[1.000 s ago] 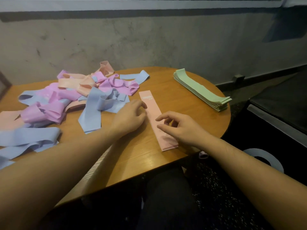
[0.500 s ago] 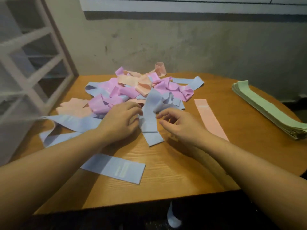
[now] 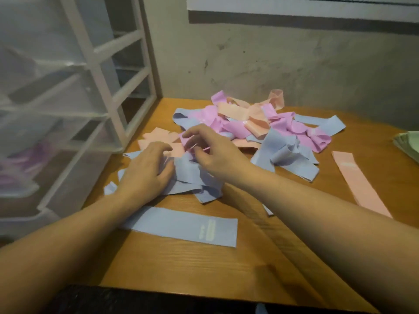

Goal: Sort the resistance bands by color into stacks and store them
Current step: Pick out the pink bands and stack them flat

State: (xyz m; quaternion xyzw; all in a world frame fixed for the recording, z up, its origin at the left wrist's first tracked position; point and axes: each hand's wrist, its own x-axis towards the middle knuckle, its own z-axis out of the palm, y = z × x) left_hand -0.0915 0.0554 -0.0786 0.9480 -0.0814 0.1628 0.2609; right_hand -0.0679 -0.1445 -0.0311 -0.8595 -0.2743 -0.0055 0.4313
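2 hands work my pile of resistance bands mid-counter: left hand grip curled on a blue band, right hand grip pinching a purple band. Bare wood lies along the near edge; drawer unit borders the left edge.

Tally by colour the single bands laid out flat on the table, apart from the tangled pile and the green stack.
Blue band: 1
Pink band: 1
Total: 2
The bands in the pile overlap too much to count.
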